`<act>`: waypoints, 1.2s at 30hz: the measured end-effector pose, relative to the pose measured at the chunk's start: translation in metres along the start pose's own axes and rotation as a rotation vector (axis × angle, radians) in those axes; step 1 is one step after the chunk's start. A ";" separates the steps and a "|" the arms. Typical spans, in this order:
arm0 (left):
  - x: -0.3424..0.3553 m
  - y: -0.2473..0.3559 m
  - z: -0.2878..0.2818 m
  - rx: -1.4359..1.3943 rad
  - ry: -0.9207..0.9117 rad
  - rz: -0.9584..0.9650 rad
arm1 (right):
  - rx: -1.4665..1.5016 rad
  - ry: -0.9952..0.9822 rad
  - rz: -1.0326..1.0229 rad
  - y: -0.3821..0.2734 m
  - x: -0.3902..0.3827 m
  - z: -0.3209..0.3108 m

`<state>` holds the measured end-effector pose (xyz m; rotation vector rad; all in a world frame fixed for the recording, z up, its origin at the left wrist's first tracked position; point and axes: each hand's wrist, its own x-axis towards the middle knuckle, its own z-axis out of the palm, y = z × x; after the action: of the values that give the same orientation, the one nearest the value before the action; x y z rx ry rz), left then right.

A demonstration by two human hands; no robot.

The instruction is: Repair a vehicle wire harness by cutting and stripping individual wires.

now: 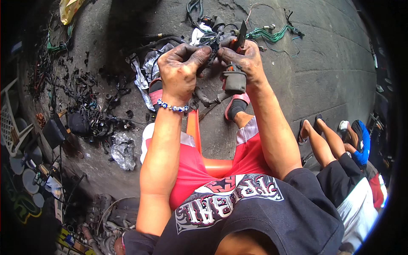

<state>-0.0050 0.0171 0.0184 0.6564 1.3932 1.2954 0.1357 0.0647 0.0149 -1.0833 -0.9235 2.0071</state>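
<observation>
My left hand is closed, thumb and fingers pinching a dark wiring harness held between my two hands. A knife with a dark blade and orange handle is in my closed right hand, blade pointing up and away from me. The right thumb and fingertips also press at the harness. Just below that hand hangs a grey round connector with a bit of orange at its top. A thick dark sleeved cable runs near it. My fingers hide the exact spot they grip.
Black cables and connectors lie beyond my hands, beside a green wire bundle. Small black parts are strewn at left, near crumpled clear plastic. An orange stool is under me. Other people's legs are at right.
</observation>
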 end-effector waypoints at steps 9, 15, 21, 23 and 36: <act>0.005 -0.007 -0.013 -0.356 -0.213 -0.315 | 0.152 -0.075 0.014 0.001 -0.003 -0.002; 0.007 -0.016 -0.018 -0.625 -0.334 -0.466 | -0.165 -0.063 -0.180 0.003 -0.004 0.001; 0.000 -0.019 -0.008 -0.697 -0.257 -0.625 | -0.416 0.030 -0.297 0.013 -0.006 -0.001; -0.001 -0.018 -0.008 -0.750 -0.271 -0.667 | -0.389 0.053 -0.276 0.014 -0.008 0.001; -0.014 -0.001 0.003 -0.103 -0.072 -0.190 | 0.118 0.136 0.069 -0.008 -0.006 -0.002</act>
<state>0.0015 0.0052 0.0221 0.4841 1.2889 1.1724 0.1421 0.0648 0.0228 -1.1830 -0.6979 1.9888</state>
